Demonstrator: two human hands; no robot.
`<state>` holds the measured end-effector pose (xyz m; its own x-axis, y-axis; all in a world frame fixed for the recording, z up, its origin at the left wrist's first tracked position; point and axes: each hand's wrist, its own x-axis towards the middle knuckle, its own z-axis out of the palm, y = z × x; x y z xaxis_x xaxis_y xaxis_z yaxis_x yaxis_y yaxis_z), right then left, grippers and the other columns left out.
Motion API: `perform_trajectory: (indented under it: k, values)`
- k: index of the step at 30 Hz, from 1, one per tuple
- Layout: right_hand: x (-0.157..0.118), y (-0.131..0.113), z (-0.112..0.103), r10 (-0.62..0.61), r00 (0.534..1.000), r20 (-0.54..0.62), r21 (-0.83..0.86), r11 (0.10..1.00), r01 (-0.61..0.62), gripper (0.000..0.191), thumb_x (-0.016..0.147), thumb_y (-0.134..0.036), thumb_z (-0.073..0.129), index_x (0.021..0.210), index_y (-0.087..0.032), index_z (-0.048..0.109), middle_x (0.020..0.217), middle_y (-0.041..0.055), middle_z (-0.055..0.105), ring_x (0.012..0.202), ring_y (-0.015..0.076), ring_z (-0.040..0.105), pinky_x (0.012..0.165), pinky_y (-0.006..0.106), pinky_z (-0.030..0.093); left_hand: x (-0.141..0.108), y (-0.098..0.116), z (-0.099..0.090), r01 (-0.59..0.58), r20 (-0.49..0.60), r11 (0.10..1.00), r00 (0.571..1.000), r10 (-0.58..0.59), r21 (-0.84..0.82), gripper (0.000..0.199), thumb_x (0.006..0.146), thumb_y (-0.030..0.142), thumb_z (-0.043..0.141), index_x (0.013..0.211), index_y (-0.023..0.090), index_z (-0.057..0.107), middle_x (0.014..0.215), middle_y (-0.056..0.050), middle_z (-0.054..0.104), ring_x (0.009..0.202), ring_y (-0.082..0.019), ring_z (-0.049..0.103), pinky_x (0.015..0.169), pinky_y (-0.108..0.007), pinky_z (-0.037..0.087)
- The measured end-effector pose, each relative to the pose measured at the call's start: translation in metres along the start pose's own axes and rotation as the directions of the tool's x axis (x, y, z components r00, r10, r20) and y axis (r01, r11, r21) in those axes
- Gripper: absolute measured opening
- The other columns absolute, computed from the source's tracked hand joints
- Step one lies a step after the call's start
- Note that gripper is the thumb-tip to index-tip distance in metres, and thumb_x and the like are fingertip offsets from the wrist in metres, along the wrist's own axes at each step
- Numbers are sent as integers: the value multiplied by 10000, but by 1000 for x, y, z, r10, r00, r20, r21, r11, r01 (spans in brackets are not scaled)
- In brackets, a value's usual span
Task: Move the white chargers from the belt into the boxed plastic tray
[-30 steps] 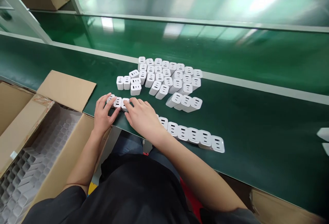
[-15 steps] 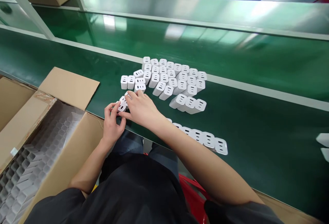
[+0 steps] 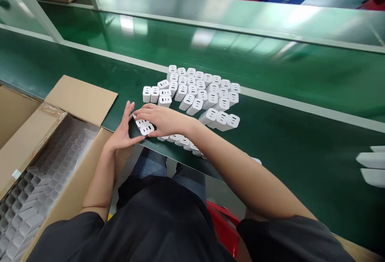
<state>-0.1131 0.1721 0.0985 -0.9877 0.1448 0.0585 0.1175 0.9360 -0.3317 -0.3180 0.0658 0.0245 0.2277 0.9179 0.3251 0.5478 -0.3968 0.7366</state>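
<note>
A small group of white chargers stands at the front edge of the table, ports facing up. My right hand bends around them, fingers over the far side and thumb at the near right. On their left is my left hand, its thumb and fingers spread wide, close beside the chargers. Contact there is hard to make out. Behind my hands, several more white chargers stand in uneven rows. A further row of chargers runs along the front edge, partly hidden under my right forearm.
An open carton at the left holds a tray with many pockets, its flap resting over the table. White pieces lie at the far right. Beyond a pale rail runs a green belt. A red stool is below.
My left hand has opened, fingers spreading away from the chargers. My right hand has shifted slightly left and lies flatter around the group. The front row shows more at its left end.
</note>
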Motion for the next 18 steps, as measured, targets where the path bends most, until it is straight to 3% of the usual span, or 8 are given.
perform_trajectory:
  k: [4, 8, 11, 13, 15, 18]
  values:
    - [3, 12, -1, -73, 997, 22, 123, 990, 69, 597, 757, -74, 719, 1332, -98, 560, 1512, 99, 437, 1440, 256, 318, 1196, 387, 318, 9, 1, 10, 37, -18, 997, 999, -38, -66, 1243, 777, 444, 803, 1581, 300, -134, 1565, -171, 298, 1451, -292, 351, 1195, -481, 327]
    - [-3, 18, -4, -91, 995, 50, 206, 975, 79, 645, 755, -50, 671, 1381, -115, 534, 1538, 104, 403, 1472, 254, 287, 1216, 403, 291, 5, 10, 27, 75, -167, 995, 984, -62, 70, 1104, 798, 455, 785, 1598, 303, 39, 1575, -159, 288, 1446, -290, 354, 1166, -445, 370]
    - [-24, 16, -10, -91, 994, -56, 304, 947, 104, 604, 847, -125, 614, 1436, -136, 483, 1525, 96, 423, 1443, 222, 349, 1204, 397, 314, 0, 19, 41, 92, -241, 986, 969, -56, 139, 1067, 814, 454, 772, 1596, 302, 62, 1571, -158, 297, 1454, -281, 335, 1158, -434, 376]
    - [-44, 7, -11, 24, 982, -185, 321, 946, 38, 514, 932, -186, 538, 1440, -154, 474, 1478, 89, 481, 1383, 200, 433, 1170, 396, 366, -4, 26, 48, 108, -261, 981, 963, -64, 158, 1069, 827, 445, 761, 1596, 310, 32, 1581, -154, 282, 1467, -275, 306, 1167, -437, 360]
    - [-64, -6, -6, 197, 943, -269, 287, 951, -117, 446, 990, -264, 494, 1424, -161, 492, 1447, 98, 509, 1339, 212, 481, 1131, 417, 412, -8, 32, 51, 133, -261, 979, 961, -90, 154, 1061, 845, 430, 746, 1595, 318, 4, 1591, -147, 265, 1479, -271, 279, 1184, -451, 330]
    - [-80, -26, 13, 376, 883, -280, 161, 925, -343, 548, 987, -413, 557, 1448, -128, 473, 1474, 139, 473, 1328, 276, 488, 1079, 465, 459, -10, 35, 41, 174, -205, 978, 967, -148, 113, 1077, 841, 444, 747, 1596, 316, -11, 1598, -144, 256, 1477, -276, 279, 1190, -467, 314]
